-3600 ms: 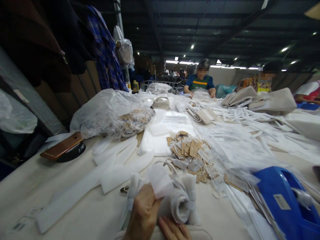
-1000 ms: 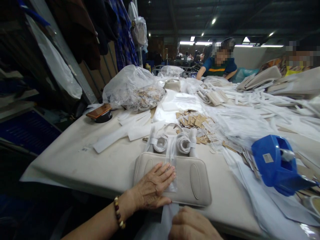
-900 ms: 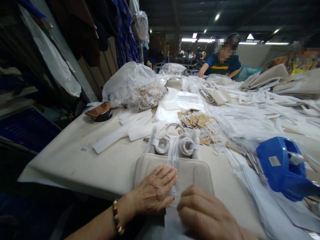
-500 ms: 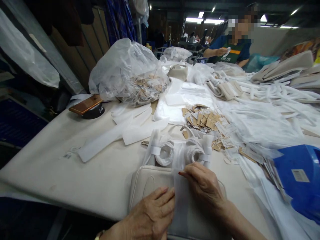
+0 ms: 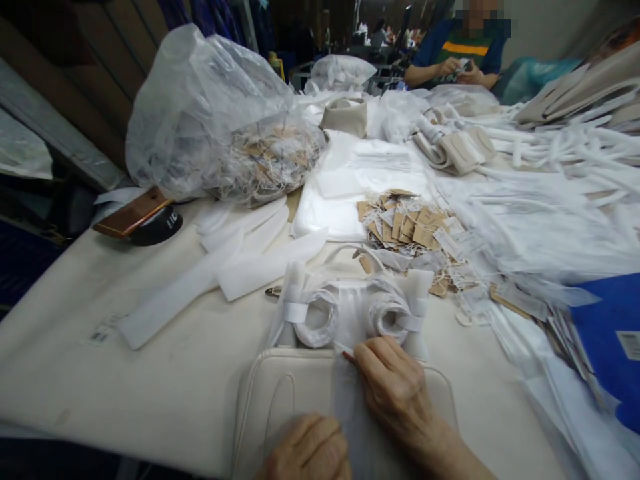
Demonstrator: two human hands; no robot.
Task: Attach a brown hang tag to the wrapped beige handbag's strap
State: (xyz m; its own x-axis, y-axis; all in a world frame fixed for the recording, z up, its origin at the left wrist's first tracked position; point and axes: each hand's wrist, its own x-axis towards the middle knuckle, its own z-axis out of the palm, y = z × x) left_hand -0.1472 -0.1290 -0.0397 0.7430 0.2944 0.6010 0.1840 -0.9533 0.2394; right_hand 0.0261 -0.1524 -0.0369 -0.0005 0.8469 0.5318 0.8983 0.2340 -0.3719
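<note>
Two hands press a clear strip flat on a cream handbag at the near table edge.

The cream work table (image 5: 125, 393) carries, from largest down, a clear plastic sack of tags (image 5: 220, 127) at far left, a cream handbag (image 5: 295, 407) lying flat right before the person, a blue tape dispenser (image 5: 607, 347) at right, and a loose heap of brown paper tags (image 5: 405, 223) mid-table. The bag's handles, rolled in white wrap (image 5: 350, 313), lie just beyond it. The right hand (image 5: 397, 393) lies flat, fingers together, on a clear plastic strip (image 5: 350, 400) across the bag. The left hand (image 5: 307, 453) rests on the bag's near side beside the strip, fingers curled, gripping nothing that shows.
</note>
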